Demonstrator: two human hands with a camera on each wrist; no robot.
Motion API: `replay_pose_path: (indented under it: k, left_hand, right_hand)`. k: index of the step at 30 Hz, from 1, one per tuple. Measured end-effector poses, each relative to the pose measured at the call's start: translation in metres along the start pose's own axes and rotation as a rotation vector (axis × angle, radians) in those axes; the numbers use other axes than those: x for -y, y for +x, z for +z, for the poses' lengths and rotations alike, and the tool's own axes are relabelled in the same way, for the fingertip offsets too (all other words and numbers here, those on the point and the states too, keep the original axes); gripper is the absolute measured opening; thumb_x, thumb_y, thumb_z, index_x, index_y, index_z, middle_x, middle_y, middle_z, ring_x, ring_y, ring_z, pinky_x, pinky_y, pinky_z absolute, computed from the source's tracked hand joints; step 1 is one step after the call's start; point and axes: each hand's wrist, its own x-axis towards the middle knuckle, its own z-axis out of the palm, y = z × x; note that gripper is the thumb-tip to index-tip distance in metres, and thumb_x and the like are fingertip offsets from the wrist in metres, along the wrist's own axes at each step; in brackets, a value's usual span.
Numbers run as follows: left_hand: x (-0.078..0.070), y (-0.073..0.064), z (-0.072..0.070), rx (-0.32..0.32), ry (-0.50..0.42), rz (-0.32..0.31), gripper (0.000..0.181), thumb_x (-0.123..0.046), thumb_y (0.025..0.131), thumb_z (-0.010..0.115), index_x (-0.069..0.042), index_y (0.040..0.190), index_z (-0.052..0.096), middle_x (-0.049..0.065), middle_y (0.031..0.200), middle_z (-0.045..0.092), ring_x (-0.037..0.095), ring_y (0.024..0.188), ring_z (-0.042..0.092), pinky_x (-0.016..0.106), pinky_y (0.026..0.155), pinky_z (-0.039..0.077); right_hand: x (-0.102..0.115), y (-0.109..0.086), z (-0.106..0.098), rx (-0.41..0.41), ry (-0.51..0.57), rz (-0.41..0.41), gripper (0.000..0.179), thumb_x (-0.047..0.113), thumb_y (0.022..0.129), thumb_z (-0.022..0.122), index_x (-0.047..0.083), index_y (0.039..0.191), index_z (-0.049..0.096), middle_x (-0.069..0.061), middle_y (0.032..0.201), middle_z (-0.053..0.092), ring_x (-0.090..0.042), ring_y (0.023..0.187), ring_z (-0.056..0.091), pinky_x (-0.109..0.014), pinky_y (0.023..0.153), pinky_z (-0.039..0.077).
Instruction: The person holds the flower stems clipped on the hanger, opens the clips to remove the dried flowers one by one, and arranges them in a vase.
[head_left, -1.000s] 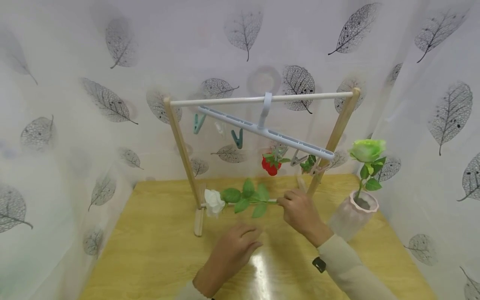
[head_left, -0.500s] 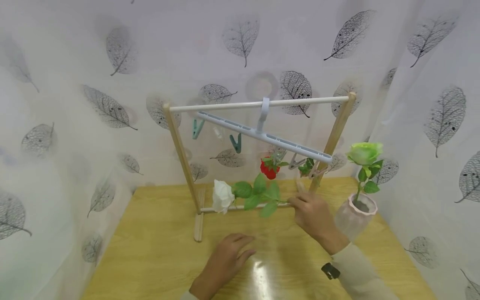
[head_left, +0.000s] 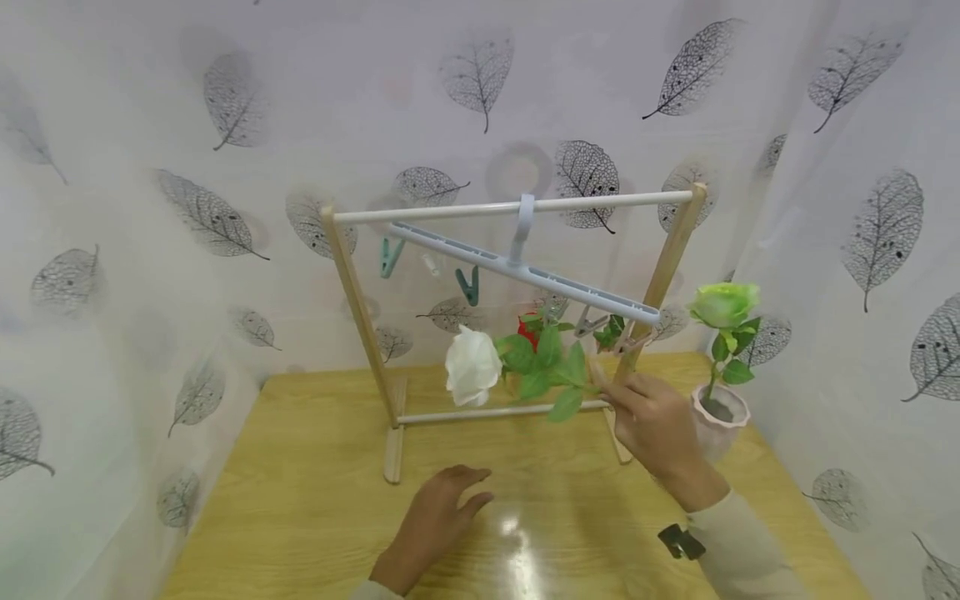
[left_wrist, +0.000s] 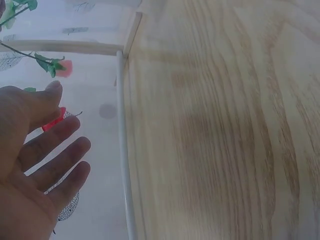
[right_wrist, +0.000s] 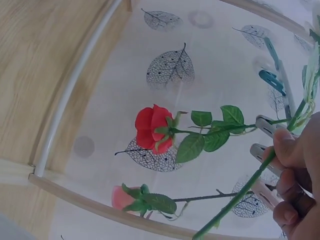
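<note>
My right hand (head_left: 660, 429) pinches the green stem of a white rose (head_left: 472, 367), held level with its bloom to the left, in front of a small drying rack (head_left: 360, 321). In the right wrist view, the stem (right_wrist: 235, 198) slants past my fingers. From the rack's top bar hangs a pale blue clip hanger (head_left: 517, 265). A red rose (right_wrist: 154, 127) and a pink rose (right_wrist: 130, 197) hang bloom down from its clips. Low over the table, my left hand (head_left: 435, 517) holds nothing, its fingers spread and relaxed in the left wrist view (left_wrist: 40, 155).
A pale pink vase (head_left: 723, 433) with a green rose (head_left: 723, 306) stands right of the rack. Teal clips (head_left: 468, 286) hang from the hanger's left half. The wooden table (head_left: 300, 500) meets a leaf-patterned curtain (head_left: 225, 333) at the back and sides.
My right hand has moved right, bringing the white rose up off the rack's lower bar level and to the right. My left hand has drawn slightly left and down.
</note>
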Motion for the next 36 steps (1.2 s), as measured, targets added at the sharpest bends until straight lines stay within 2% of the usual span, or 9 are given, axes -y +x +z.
replay_pose_path:
  k: [8, 11, 14, 17, 21, 26, 31, 34, 36]
  left_hand:
    - [0.002, -0.001, 0.001, -0.018, -0.003, 0.012, 0.032, -0.023, 0.093, 0.074, -0.009, 0.122, 0.072, 0.003, 0.117, 0.072, 0.022, 0.107, 0.069, 0.038, 0.091, 0.059]
    - [0.004, -0.001, 0.003, -0.037, 0.009, 0.038, 0.032, -0.022, 0.092, 0.076, -0.009, 0.121, 0.072, 0.002, 0.115, 0.073, 0.021, 0.105, 0.069, 0.037, 0.090, 0.059]
    - [0.005, -0.001, 0.005, -0.045, 0.003, 0.059, 0.032, -0.021, 0.092, 0.076, -0.009, 0.120, 0.072, 0.004, 0.113, 0.073, 0.020, 0.103, 0.070, 0.036, 0.090, 0.059]
    - [0.005, -0.001, 0.006, -0.038, -0.009, 0.060, 0.032, -0.020, 0.091, 0.077, -0.009, 0.121, 0.072, 0.005, 0.112, 0.073, 0.019, 0.103, 0.070, 0.036, 0.090, 0.059]
    - [0.003, -0.001, 0.006, -0.027, -0.016, 0.049, 0.032, -0.021, 0.092, 0.076, -0.009, 0.122, 0.072, 0.005, 0.112, 0.073, 0.019, 0.103, 0.070, 0.037, 0.090, 0.059]
    - [0.002, -0.001, 0.005, -0.028, -0.015, 0.051, 0.032, -0.023, 0.093, 0.075, -0.009, 0.122, 0.072, 0.005, 0.112, 0.073, 0.019, 0.103, 0.070, 0.037, 0.090, 0.059]
    - [0.003, -0.001, 0.005, -0.025, -0.011, 0.052, 0.033, -0.024, 0.094, 0.074, -0.008, 0.122, 0.072, 0.005, 0.112, 0.073, 0.019, 0.103, 0.069, 0.037, 0.090, 0.059]
    - [0.003, -0.001, 0.005, -0.020, -0.017, 0.052, 0.032, -0.023, 0.094, 0.074, -0.008, 0.122, 0.072, 0.005, 0.113, 0.073, 0.020, 0.104, 0.069, 0.037, 0.090, 0.059]
    - [0.003, -0.001, 0.005, -0.018, -0.017, 0.049, 0.032, -0.023, 0.094, 0.074, -0.008, 0.122, 0.072, 0.005, 0.113, 0.073, 0.020, 0.104, 0.069, 0.037, 0.090, 0.059]
  right_hand:
    - [-0.006, 0.001, -0.016, -0.068, 0.030, 0.027, 0.012, -0.008, 0.071, 0.079, -0.005, 0.083, 0.078, -0.012, 0.068, 0.067, -0.025, 0.054, 0.061, -0.037, 0.046, 0.053]
    - [-0.009, 0.000, -0.022, -0.089, 0.045, 0.028, 0.007, 0.001, 0.080, 0.074, -0.005, 0.084, 0.078, -0.011, 0.069, 0.069, -0.024, 0.054, 0.063, -0.035, 0.047, 0.054]
    - [-0.011, 0.001, -0.029, -0.107, 0.060, 0.042, 0.027, 0.016, 0.097, 0.066, -0.004, 0.083, 0.078, -0.011, 0.070, 0.070, -0.023, 0.054, 0.064, -0.031, 0.046, 0.052]
    - [-0.013, 0.002, -0.036, -0.125, 0.076, 0.063, 0.033, 0.021, 0.099, 0.064, -0.004, 0.082, 0.078, -0.011, 0.071, 0.071, -0.023, 0.055, 0.064, -0.025, 0.049, 0.051]
    - [-0.018, 0.001, -0.045, -0.145, 0.102, 0.087, 0.027, 0.018, 0.095, 0.067, -0.004, 0.083, 0.078, -0.011, 0.074, 0.072, -0.021, 0.056, 0.063, -0.018, 0.053, 0.047]
    - [-0.024, 0.001, -0.055, -0.180, 0.093, 0.108, 0.046, 0.033, 0.102, 0.062, -0.005, 0.082, 0.077, -0.012, 0.073, 0.072, -0.021, 0.055, 0.060, -0.012, 0.058, 0.045]
    - [-0.027, -0.001, -0.064, -0.207, 0.107, 0.140, 0.026, 0.015, 0.093, 0.071, -0.008, 0.080, 0.076, -0.016, 0.074, 0.072, -0.018, 0.060, 0.061, -0.004, 0.072, 0.044]
    - [-0.029, -0.002, -0.069, -0.235, 0.112, 0.166, 0.009, -0.001, 0.082, 0.074, -0.009, 0.079, 0.075, -0.018, 0.073, 0.071, -0.008, 0.063, 0.060, -0.003, 0.073, 0.043]
    - [-0.030, -0.003, -0.071, -0.260, 0.111, 0.184, 0.006, -0.005, 0.079, 0.073, -0.011, 0.079, 0.075, -0.021, 0.072, 0.070, -0.001, 0.067, 0.059, -0.003, 0.073, 0.042]
